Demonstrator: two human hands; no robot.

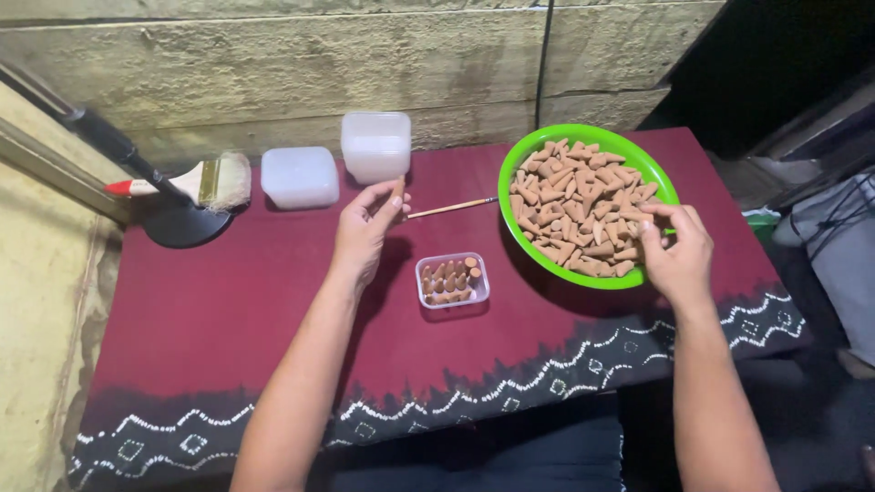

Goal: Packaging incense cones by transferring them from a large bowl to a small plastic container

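My left hand [365, 230] is raised over the maroon cloth and pinches one tan cone [398, 189] upright between thumb and fingers. My right hand [676, 251] rests on the near right rim of a green bowl [665, 182], its fingertips closed on the tan cones [574, 205] heaped inside. Between my hands stands a small clear plastic box [452, 280] with several cones laid in it. A thin wooden stick [451, 209] lies just beyond that box.
A stack of clear plastic boxes [375, 146] and a single lidded one [300, 177] stand at the back. A flat paintbrush [196, 184] lies at the back left over a black lamp base [178, 226]. The rough wall rises behind the table [210, 310].
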